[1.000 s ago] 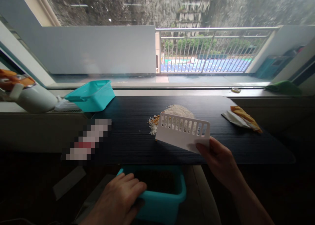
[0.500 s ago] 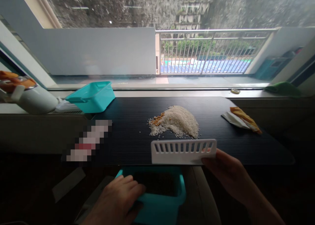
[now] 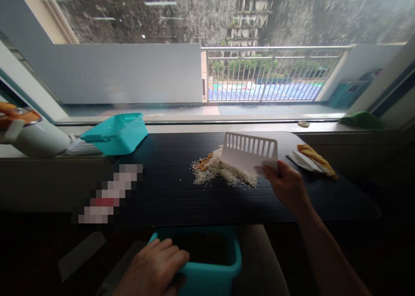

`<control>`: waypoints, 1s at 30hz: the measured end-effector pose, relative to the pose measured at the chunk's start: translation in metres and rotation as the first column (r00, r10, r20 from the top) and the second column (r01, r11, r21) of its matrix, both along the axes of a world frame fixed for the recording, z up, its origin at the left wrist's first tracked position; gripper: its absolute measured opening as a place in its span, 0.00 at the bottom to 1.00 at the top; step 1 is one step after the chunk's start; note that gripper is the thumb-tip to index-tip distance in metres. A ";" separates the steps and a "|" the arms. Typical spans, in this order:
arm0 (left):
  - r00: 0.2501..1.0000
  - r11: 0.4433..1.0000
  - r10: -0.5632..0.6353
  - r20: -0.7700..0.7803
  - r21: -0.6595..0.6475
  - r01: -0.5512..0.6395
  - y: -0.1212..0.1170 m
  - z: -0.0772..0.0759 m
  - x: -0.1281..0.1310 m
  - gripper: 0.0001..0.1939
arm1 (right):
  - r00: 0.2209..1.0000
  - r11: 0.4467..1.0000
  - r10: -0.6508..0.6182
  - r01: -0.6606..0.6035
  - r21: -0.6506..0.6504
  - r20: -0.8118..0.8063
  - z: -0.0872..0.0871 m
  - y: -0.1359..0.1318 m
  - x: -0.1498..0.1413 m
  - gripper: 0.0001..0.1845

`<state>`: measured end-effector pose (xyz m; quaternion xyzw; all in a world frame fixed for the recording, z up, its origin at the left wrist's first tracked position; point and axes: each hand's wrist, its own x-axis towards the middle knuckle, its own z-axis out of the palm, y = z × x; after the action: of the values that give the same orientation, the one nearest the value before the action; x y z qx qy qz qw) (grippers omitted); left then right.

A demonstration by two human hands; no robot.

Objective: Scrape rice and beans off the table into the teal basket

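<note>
My right hand (image 3: 288,186) pinches the right end of a white slotted plastic panel (image 3: 248,155), thumb on its near face. The panel is tilted over a heap of rice (image 3: 233,177) on the table and hides the heap's right and back part. Yellow kernels (image 3: 203,163), perhaps corn or soybeans, lie at the heap's left side. Below the table edge, my left hand (image 3: 155,261) is closed over the near-left rim of a teal bin (image 3: 223,270). Dark contents sit inside the bin, too dim to name.
A second teal bin (image 3: 121,134) rests tilted at the dark table's (image 3: 162,201) back left. A yellow and white packet (image 3: 313,160) lies at the right. On the sill are a roll of tape (image 3: 303,124) and a green cloth (image 3: 361,120). A blurred-out strip (image 3: 110,194) lies front left.
My right hand has carried the panel forward from the table's front edge onto the rice heap and tilted it. My left hand remains on the bin rim. The view has shifted slightly.
</note>
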<state>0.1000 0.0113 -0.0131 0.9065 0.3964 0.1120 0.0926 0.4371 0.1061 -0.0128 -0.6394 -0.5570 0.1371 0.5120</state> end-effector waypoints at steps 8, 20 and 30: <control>0.998 0.995 0.025 -0.054 -0.095 -0.030 0.000 0.004 0.003 0.14 | 0.977 0.990 0.143 -0.145 0.000 -0.158 -0.002 0.001 -0.006 0.14; 0.992 0.988 0.018 -0.123 -0.153 -0.037 0.004 0.008 0.007 0.13 | 0.973 0.982 0.178 -0.185 -0.040 -0.144 0.004 -0.017 -0.017 0.11; 0.998 0.997 -0.003 -0.059 -0.083 -0.002 0.002 -0.003 0.003 0.13 | 0.960 0.977 0.186 -0.203 -0.060 -0.207 0.003 -0.019 -0.017 0.12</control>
<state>0.1033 0.0136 -0.0164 0.9049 0.4031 0.0684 0.1184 0.4204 0.0868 -0.0102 -0.5847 -0.5568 0.2728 0.5231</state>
